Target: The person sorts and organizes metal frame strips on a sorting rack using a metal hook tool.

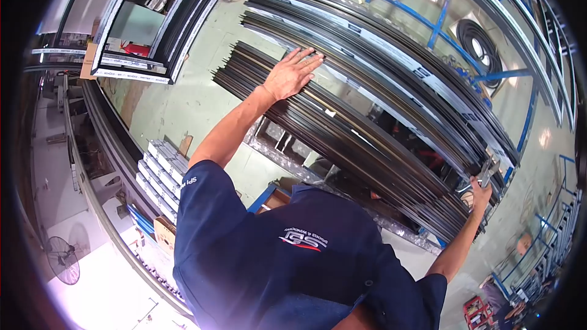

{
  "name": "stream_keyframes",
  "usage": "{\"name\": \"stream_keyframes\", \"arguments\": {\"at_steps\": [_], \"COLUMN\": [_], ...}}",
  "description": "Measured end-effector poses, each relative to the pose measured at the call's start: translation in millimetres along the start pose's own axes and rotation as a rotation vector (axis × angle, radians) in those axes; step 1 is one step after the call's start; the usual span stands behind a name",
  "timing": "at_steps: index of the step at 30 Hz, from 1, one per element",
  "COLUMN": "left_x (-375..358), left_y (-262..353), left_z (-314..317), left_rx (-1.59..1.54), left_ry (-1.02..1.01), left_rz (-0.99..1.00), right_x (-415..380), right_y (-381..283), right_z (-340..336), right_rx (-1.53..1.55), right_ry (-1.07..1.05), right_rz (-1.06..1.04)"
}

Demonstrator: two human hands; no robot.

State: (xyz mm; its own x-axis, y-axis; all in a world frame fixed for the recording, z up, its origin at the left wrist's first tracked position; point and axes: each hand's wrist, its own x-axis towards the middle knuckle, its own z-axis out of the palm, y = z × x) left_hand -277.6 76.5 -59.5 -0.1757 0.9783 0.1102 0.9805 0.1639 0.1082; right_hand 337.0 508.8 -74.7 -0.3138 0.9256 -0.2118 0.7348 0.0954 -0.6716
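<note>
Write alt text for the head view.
A person's left hand rests, fingers spread, on long dark strips, while the right hand holds a metal tool near the strips' right-hand end. Beyond are blue metal framing and a dark coil.

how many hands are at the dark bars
2: the left hand spread on the dark bars, toward their left end; the right hand holding a metal tool near their right end. No third shows there.
</note>
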Motion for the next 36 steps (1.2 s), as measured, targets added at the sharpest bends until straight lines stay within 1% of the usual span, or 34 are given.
{"name": "stream_keyframes", "arguments": {"at_steps": [3, 6, 8, 12, 14, 15, 17, 18, 19, 20, 21, 22, 23, 24, 25, 26, 27, 28, 29, 30, 31, 32, 33, 34, 36], "left_x": [-17.0, -36.4, -48.1, -64.3, -68.9, -69.3, -70.9, -65.9, -67.1, -61.8, -61.8, -48.0, -19.6, 6.2, 37.2, 70.2, 95.2, 118.4, 134.8, 148.4, 159.7, 168.5, 175.9, 180.8, 181.6], "left_y": [-46.7, -91.7, -123.3, -172.6, -188.1, -190.0, -188.9, -183.2, -184.1, -167.2, -183.0, -160.6, -109.0, -68.0, -2.3, 78.8, 142.1, 218.7, 272.1, 324.5, 364.8, 397.2, 417.4, 431.9, 441.5], "left_z": [-2.6, -7.9, -4.4, 3.6, 13.1, 14.7, 8.1, 8.8, 11.4, 6.6, 36.1, 42.9, 25.9, 37.1, 30.5, 12.7, 25.0, 17.1, 33.0, 39.8, 57.2, 67.9, 77.3, 84.5, 89.4], "left_rx": [0.024, 0.076, 0.161, 0.168, 0.118, 0.058, 0.105, 0.110, 0.350, 0.560, 0.373, 0.428, 0.326, 0.195, 0.015, -0.138, -0.381, -0.464, -0.524, -0.540, -0.586, -0.580, -0.470, -0.359, -0.357], "left_ry": [0.014, -0.008, -0.017, 0.087, 0.146, 0.189, 0.195, 0.196, 0.166, 0.083, 0.127, 0.076, 0.182, 0.343, 0.339, 0.301, 0.271, 0.146, 0.092, 0.057, 0.038, 0.018, 0.026, 0.028, 0.058], "left_rz": [-0.046, -0.154, -0.231, -0.405, -0.460, -0.488, -0.562, -0.576, -0.523, -0.525, -0.607, -0.686, -0.657, -0.515, -0.368, -0.191, -0.009, 0.067, 0.242, 0.350, 0.408, 0.409, 0.391, 0.370, 0.291], "right_x": [-1.3, -2.9, 3.0, 2.2, 0.7, 1.3, 9.6, 15.9, -13.1, -25.4, -31.1, -34.9, -24.5, -20.1, -15.9, -14.6, -16.5, -16.4, -17.5, -14.7, -9.6, -4.2, -5.1, -8.0, 0.1], "right_y": [-5.3, -8.8, 2.0, -1.4, -3.9, -2.7, 8.9, 18.1, -51.9, -67.9, -75.3, -86.7, -57.3, -44.9, -32.4, -33.2, -34.7, -35.7, -32.1, -24.7, -16.3, -8.2, -12.3, -13.2, 15.4], "right_z": [-0.9, -0.7, -3.6, -3.4, -3.6, -3.4, -3.3, -0.8, 5.2, 7.1, 3.7, -0.1, -1.8, 1.4, 0.3, -4.4, -9.2, -8.0, -9.0, -9.1, -7.2, -6.9, -15.1, -24.3, -29.5], "right_rx": [-0.008, 0.042, 0.034, 0.071, 0.064, 0.060, 0.054, -0.085, -0.060, -0.056, -0.056, -0.078, -0.038, -0.024, -0.046, -0.108, -0.130, -0.153, -0.119, -0.084, -0.078, -0.070, -0.042, -0.011, 0.263], "right_ry": [0.006, 0.000, -0.017, -0.029, -0.026, -0.017, -0.059, -0.052, -0.055, -0.014, 0.000, -0.020, -0.059, 0.011, 0.023, 0.010, 0.016, 0.007, 0.007, 0.003, -0.016, -0.038, -0.064, -0.096, -0.119], "right_rz": [0.016, 0.050, 0.080, 0.095, 0.127, 0.093, 0.129, -0.007, 0.104, 0.083, 0.027, 0.040, 0.023, -0.011, -0.044, -0.063, -0.072, -0.090, -0.095, -0.105, -0.062, -0.020, -0.024, -0.026, -0.160]}}
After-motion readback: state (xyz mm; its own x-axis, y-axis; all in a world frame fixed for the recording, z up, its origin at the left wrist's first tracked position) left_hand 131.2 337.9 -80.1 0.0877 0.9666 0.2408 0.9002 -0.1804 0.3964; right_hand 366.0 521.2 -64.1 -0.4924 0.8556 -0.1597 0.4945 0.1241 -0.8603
